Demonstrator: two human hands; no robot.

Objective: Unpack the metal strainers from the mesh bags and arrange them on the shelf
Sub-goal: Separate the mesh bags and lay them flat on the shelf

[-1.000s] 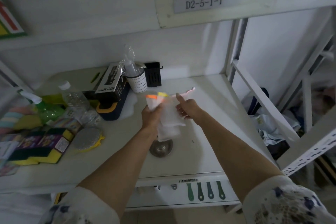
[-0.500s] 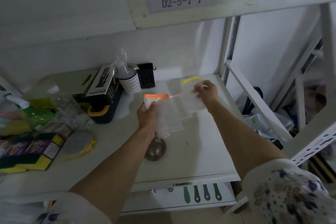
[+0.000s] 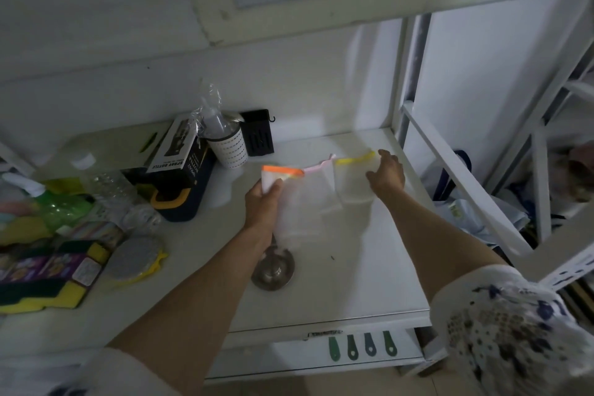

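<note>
A round metal strainer [image 3: 273, 270] lies on the white shelf [image 3: 360, 292], partly hidden under my left forearm. My left hand [image 3: 262, 202] is shut on a white mesh bag with an orange top edge [image 3: 289, 199], held above the shelf. A pink-edged mesh bag [image 3: 321, 183] hangs or lies between my hands. My right hand [image 3: 387, 175] rests with spread fingers at the right edge of a yellow-edged mesh bag [image 3: 353, 182], which lies flat near the shelf's back right; I cannot tell if the fingers still pinch it.
At the back left stand a boxed spray bottle [image 3: 180, 167], a wrapped white dotted cup [image 3: 226, 145] and a black holder [image 3: 257, 132]. Sponges [image 3: 48, 273], a scrub pad [image 3: 135, 257] and plastic bottles [image 3: 109, 190] crowd the left. A white slanted brace [image 3: 459, 180] borders the right.
My right hand has carried the yellow-edged bag away from the bunch, to the right and back, and laid it on the shelf. My left hand keeps hold of the orange-edged bag.
</note>
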